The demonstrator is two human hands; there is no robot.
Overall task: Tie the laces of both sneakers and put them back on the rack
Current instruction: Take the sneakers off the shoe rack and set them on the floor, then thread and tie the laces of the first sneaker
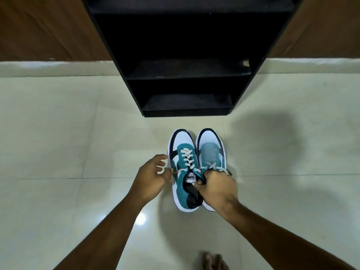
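Note:
Two teal, white and black sneakers stand side by side on the floor, toes pointing at the rack. On the left sneaker [183,168] the white lace [187,159] is threaded through the eyelets, and its loose end runs left into my left hand [153,176], which pinches it. My right hand [218,189] covers the rear of the right sneaker [211,148] and grips the inner collars where the two shoes meet. The right sneaker's lace looks blurred and loose near my knuckles.
A black shoe rack [187,75] with bare shelves stands straight ahead against brown wooden panels. The floor is glossy pale tile [68,133]. My bare toes [213,261] show at the bottom edge.

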